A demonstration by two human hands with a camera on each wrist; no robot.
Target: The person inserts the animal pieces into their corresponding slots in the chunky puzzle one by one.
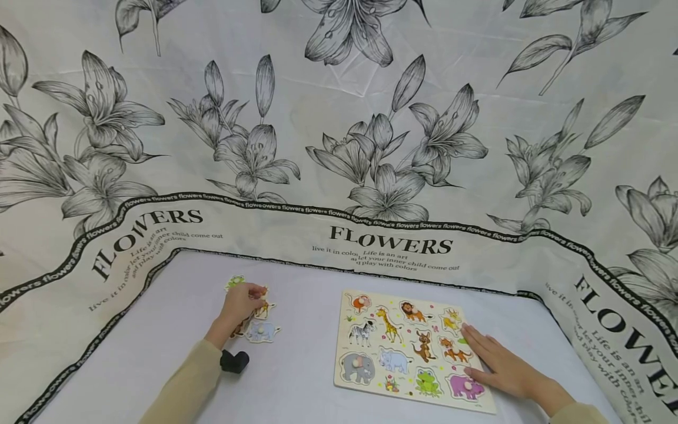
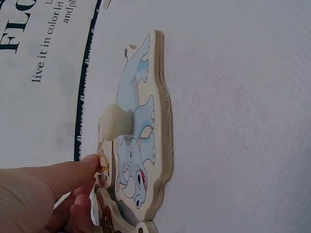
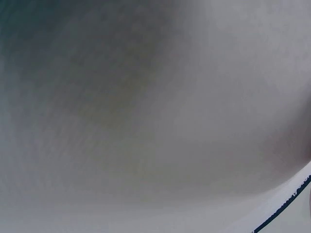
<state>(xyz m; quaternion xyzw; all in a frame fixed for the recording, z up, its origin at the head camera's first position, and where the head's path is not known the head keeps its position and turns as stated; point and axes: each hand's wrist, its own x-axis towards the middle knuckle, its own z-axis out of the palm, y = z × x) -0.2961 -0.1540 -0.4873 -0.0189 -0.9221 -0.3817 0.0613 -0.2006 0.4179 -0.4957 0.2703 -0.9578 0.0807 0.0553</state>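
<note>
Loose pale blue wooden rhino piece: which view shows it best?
Left wrist view: the pale blue wooden rhino piece is large there, its round cream knob clear. The head view shows it small, near the left hand; the right wrist view, not at all.

Head view: moderately bright, soft diffuse light, source out of frame; floral cloth (image 1: 352,32) slightly gray, pale tabletop (image 1: 296,368) almost shadowless, wide lens stretching the big lettering (image 1: 625,335) toward the right edge. Left wrist: cooler and a touch dim — rhino piece (image 2: 141,128) reasonably crisp, its knob (image 2: 116,121) softly shaded, white surface right of it faintly grainy. Right wrist: poorest of the three, a murky gray-green smear, darkest at upper left and paler toward the bottom, with only the black trim (image 3: 283,206) at lower right fairly defined.
</note>
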